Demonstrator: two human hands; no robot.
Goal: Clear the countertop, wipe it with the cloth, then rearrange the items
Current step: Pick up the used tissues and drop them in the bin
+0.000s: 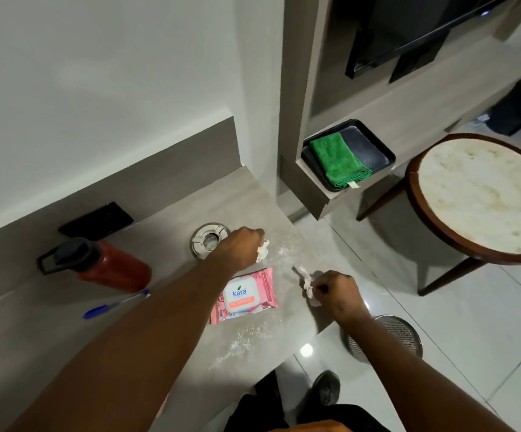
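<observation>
Powder: white specks are scattered on the tabletop (172, 210), along its near-right edge.
Right hand (335, 294): grip closed, fingers curled round a crumpled white tissue (308, 286) at the tabletop's right edge; a twisted end points up-left.
Wipes pack (246, 296): pink, lying flat between the two hands, long axis running left to right, lid face up.
Pen (115, 304): blue, flat on the tabletop left of the pack, long axis slanting up to the right.
Left hand (240, 248): grip clamped on a second white wad (262, 251), just beside the metal ashtray (204, 241).
Bottle (103, 265): red, black-capped, lying on its side, cap pointing left.
Cloth (335, 157): green, folded, lying in a black tray (374, 148) on the far shelf, long axis running toward the near right.
</observation>
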